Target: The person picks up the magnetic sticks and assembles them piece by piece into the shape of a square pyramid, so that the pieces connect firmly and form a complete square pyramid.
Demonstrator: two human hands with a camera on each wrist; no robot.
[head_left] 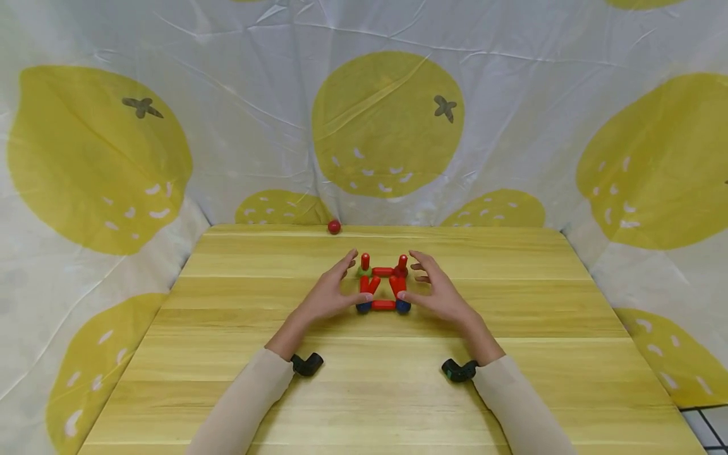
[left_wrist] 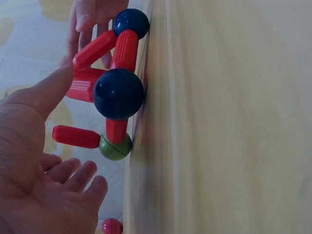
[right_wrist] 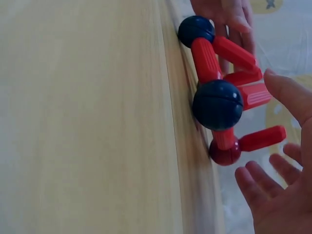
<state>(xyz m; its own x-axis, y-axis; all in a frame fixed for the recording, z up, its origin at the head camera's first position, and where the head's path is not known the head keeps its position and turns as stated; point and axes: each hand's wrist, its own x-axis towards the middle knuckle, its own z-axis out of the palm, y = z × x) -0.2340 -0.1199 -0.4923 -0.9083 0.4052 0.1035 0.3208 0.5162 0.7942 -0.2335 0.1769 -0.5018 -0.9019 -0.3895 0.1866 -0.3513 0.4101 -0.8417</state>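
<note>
A square frame of red rods (head_left: 383,305) and balls lies on the table. Its near corners are dark blue balls (left_wrist: 118,94); the far left corner is a green ball (left_wrist: 116,148), the far right one a dark red ball (right_wrist: 224,152). A red rod rises from each corner, the near ones slanting. My left hand (head_left: 332,292) curves loosely beside the left side, thumb tip by the near slanting rod. Mirroring it, my right hand (head_left: 439,289) stands at the right side with fingers spread. Whether either thumb touches a rod, I cannot tell.
A loose red ball (head_left: 334,227) lies at the table's far edge, left of the middle. Behind the wooden table (head_left: 381,392) hangs a white cloth (head_left: 250,120) printed with yellow fruit. Black devices (head_left: 308,364) are strapped at both wrists.
</note>
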